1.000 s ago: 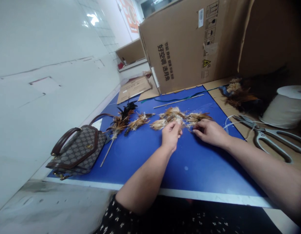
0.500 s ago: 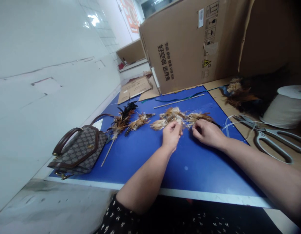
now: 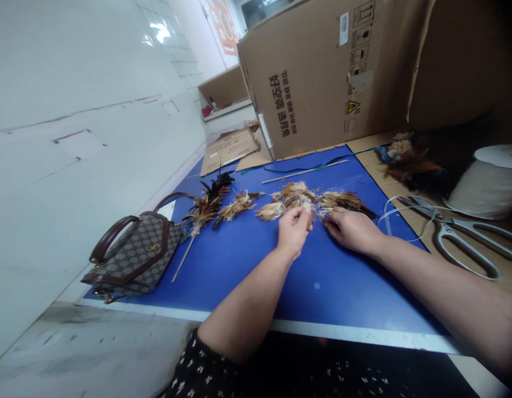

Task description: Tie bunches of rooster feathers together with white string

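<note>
Tan-brown fluffy feather row (image 3: 297, 195) lies on blue flat surface (image 3: 247, 260), long axis left-right, dark tips rightward. Left hand (image 3: 293, 231) fingers pinch its near edge; right hand (image 3: 352, 231) fingers curled against it, grip unclear.

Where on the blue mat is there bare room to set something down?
Bare mat between handbag and left arm, and between left arm and right arm toward the front edge. Crowded: feathers at left hand and right hand; scissors rightward.

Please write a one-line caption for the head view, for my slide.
Left hand pinches and right hand touches a tan feather bunch on a blue mat, scissors nearby.
</note>
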A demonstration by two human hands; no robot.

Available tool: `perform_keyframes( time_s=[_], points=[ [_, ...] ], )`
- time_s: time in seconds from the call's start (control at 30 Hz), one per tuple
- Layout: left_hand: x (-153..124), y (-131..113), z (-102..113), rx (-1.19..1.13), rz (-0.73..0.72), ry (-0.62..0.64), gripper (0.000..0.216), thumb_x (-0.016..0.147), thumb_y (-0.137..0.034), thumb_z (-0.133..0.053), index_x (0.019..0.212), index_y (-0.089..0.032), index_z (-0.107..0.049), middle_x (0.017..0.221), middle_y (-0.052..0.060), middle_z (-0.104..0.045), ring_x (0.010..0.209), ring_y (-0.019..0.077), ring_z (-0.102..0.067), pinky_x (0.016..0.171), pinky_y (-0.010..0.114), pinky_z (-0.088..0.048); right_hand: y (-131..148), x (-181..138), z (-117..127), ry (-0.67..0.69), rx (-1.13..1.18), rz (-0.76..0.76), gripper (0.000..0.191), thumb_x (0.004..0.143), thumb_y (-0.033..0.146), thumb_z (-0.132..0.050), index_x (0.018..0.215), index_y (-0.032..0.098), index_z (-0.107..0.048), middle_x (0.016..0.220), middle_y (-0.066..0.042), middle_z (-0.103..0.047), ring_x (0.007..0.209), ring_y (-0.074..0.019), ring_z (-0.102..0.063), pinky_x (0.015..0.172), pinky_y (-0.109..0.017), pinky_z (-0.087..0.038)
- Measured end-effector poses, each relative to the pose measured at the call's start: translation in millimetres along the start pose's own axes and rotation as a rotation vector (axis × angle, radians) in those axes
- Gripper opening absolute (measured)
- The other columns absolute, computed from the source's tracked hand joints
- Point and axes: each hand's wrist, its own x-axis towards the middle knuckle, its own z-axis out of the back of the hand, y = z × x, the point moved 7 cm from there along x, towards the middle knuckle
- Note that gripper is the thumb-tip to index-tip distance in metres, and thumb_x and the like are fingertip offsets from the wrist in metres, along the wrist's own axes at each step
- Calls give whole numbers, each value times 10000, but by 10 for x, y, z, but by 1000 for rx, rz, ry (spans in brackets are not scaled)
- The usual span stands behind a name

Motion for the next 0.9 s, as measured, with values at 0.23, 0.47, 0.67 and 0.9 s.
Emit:
perform_keyframes(
  time_s=[0.23,0.47,0.67,0.9],
  points=[
    [22,33,19,-12,9,-22,496,792,-631,-830,799,-170,-646,538,-46,-534,465,66,-442,463,201,-291,-31,5,175,-203,102,-40,165,1024,305,-526,938,208,-628,933,-125,-733,831,-256,-685,768,-359,-508],
    [10,165,-52,-71,116,27,478,745,-585,-866,813,-162,-654,568,-31,-567,469,74,-463,445,210,-299,93,-78,395,-412,326,67,138,1000,314,-555,904,237,-618,844,-85,-677,765,-247,-645,736,-372,-505],
    [-34,181,-142,-112,139,139,442,763,-534,-861,790,-151,-643,561,-16,-574,470,74,-456,456,222,-300,179,-70,338,-296,335,120,166,1021,337,-542,902,246,-616,883,-95,-688,803,-243,-653,755,-368,-520],
    [-38,205,-155,-108,141,154,479,762,-572,-866,805,-157,-631,562,-22,-567,475,70,-451,475,222,-295,196,-75,258,-229,313,187,181,1038,337,-539,940,240,-657,921,-98,-693,787,-234,-661,721,-353,-524]
  ],
)
